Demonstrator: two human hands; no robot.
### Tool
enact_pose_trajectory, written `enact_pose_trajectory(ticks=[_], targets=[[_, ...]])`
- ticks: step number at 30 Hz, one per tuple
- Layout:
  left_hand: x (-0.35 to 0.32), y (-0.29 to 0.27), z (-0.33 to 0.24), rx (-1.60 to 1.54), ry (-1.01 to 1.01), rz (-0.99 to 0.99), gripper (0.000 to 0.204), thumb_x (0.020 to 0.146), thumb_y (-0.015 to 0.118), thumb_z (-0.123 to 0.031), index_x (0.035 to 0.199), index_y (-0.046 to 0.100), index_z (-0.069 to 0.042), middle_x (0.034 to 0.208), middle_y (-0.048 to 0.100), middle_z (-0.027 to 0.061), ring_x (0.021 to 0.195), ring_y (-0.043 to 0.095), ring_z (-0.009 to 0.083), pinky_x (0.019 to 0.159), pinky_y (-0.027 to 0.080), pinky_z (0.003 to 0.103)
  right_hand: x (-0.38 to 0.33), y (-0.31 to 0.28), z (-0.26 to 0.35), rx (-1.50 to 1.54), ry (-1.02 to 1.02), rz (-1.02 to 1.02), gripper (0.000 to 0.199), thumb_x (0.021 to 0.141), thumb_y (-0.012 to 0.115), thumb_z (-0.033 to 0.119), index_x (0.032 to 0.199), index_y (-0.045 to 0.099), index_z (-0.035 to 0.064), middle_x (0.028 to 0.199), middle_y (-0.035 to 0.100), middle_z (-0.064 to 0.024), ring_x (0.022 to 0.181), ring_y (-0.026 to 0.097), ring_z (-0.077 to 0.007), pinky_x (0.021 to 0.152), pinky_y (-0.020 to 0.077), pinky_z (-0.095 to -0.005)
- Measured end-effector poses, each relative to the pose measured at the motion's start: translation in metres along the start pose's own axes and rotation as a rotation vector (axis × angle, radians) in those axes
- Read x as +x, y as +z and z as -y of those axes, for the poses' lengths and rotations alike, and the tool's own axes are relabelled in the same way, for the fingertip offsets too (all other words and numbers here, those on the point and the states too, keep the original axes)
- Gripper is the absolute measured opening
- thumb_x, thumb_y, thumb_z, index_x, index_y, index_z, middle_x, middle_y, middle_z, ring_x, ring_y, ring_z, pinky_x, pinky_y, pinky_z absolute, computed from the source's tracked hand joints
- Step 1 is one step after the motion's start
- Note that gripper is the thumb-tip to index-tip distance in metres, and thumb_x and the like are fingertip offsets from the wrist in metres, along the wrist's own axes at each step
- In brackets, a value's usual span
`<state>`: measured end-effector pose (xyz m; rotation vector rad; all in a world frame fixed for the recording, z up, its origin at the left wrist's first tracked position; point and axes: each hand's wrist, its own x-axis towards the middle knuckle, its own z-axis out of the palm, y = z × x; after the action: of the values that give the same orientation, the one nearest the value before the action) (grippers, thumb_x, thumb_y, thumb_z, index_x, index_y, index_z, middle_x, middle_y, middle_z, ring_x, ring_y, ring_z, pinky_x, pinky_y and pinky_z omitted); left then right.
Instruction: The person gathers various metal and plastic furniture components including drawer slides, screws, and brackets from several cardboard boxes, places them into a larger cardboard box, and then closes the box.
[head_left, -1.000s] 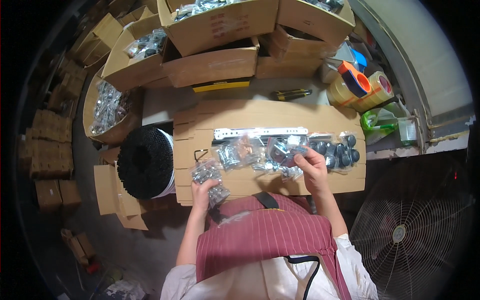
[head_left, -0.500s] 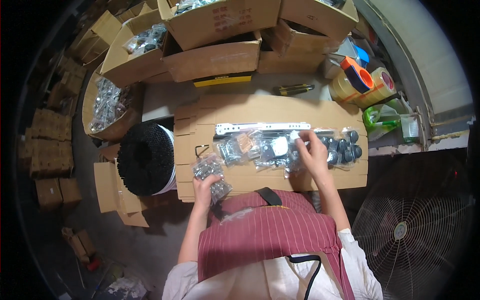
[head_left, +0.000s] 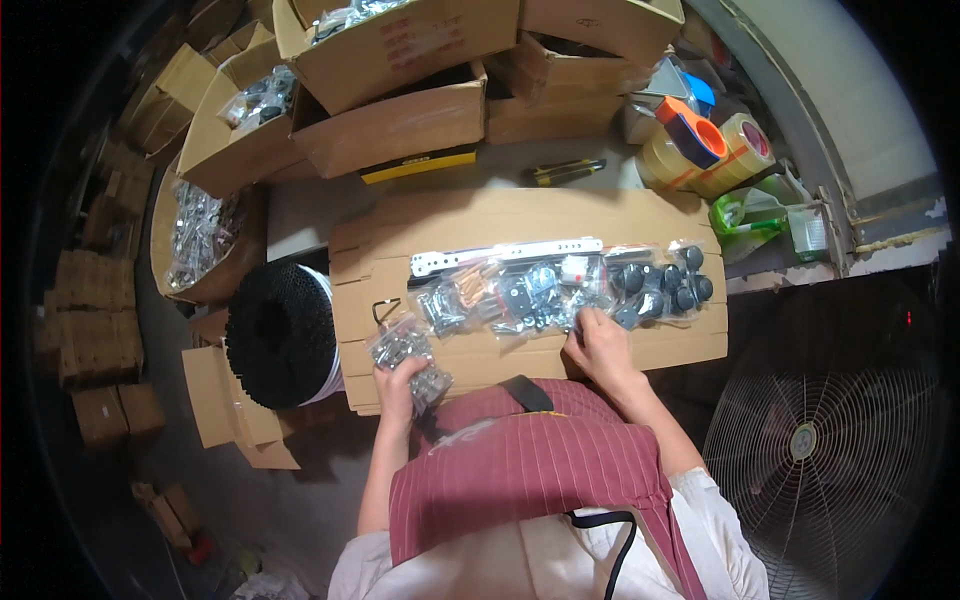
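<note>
My left hand is closed around a clear plastic bag of small metal hardware, over the near left edge of a flat cardboard sheet. My right hand has its fingers drawn together at the near edge of a clear bag of metal parts; what its fingertips pinch, if anything, is hidden. Beyond it lie a small white piece, bagged wooden dowels and bagged black casters. A white perforated metal rail stretches behind them. A black hex key rests near the left hand.
Open cardboard boxes of bagged parts stand along the back and left. A utility knife, tape rolls and an orange tape dispenser lie behind the sheet. A black bristly roll stands left; a caged fan stands right.
My right hand has moved nearer to me, from the small white piece down to the bags' near edge. The white piece now lies uncovered on the bags. My left hand still holds its bag.
</note>
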<state>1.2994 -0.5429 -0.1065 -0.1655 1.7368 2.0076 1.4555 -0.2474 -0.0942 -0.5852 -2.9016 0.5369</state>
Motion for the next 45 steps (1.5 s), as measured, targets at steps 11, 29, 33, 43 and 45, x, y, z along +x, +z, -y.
enact_pose_trajectory(ticks=[11, 29, 33, 43, 45], targets=[[-0.001, -0.002, -0.002, -0.033, -0.031, 0.033, 0.053, 0.076, 0.061, 0.0, 0.129, 0.06, 0.004, 0.099, 0.065, 0.0084, 0.083, 0.065, 0.0172, 0.075, 0.053, 0.029, 0.03, -0.06, -0.017, 1.106, 0.226, -0.045, 0.011, 0.086, 0.064, 0.0, 0.097, 0.062, -0.0006, 0.08, 0.063, -0.003, 0.064, 0.057, -0.0077, 0.058, 0.0456, -0.022], [0.001, 0.0, 0.002, -0.017, -0.007, -0.036, 0.042, 0.076, 0.061, -0.004, 0.117, 0.063, 0.006, 0.088, 0.069, 0.0114, 0.076, 0.069, 0.0216, 0.071, 0.055, 0.033, 0.067, -0.029, -0.015, 0.086, -0.307, -0.156, 0.033, 0.087, 0.065, 0.007, 0.12, 0.068, 0.0051, 0.115, 0.067, -0.0102, 0.109, 0.059, -0.0326, 0.1, 0.0433, -0.0442], [-0.001, -0.002, 0.003, -0.012, -0.014, -0.038, 0.044, 0.076, 0.061, -0.004, 0.119, 0.062, 0.005, 0.088, 0.069, 0.0114, 0.075, 0.068, 0.0212, 0.071, 0.055, 0.033, 0.062, -0.031, -0.027, 0.137, -0.31, -0.154, 0.033, 0.085, 0.065, 0.005, 0.118, 0.068, 0.0048, 0.113, 0.069, -0.0108, 0.107, 0.06, -0.0314, 0.1, 0.0433, -0.0437], [-0.002, -0.002, 0.002, 0.005, -0.017, -0.025, 0.045, 0.078, 0.06, -0.004, 0.122, 0.061, 0.005, 0.088, 0.07, 0.0115, 0.076, 0.068, 0.0203, 0.072, 0.055, 0.032, 0.064, -0.04, -0.027, 0.311, -0.416, -0.064, 0.039, 0.074, 0.065, 0.003, 0.113, 0.067, 0.0053, 0.105, 0.067, -0.0111, 0.106, 0.058, -0.033, 0.103, 0.0416, -0.0463], [-0.002, -0.003, 0.001, -0.019, -0.026, -0.018, 0.044, 0.078, 0.062, -0.002, 0.121, 0.061, 0.004, 0.091, 0.069, 0.0095, 0.077, 0.067, 0.0184, 0.071, 0.054, 0.031, 0.064, -0.041, -0.028, 0.294, -0.419, -0.051, 0.04, 0.073, 0.065, 0.002, 0.112, 0.067, 0.0051, 0.104, 0.067, -0.0113, 0.107, 0.058, -0.0333, 0.103, 0.0415, -0.0463]])
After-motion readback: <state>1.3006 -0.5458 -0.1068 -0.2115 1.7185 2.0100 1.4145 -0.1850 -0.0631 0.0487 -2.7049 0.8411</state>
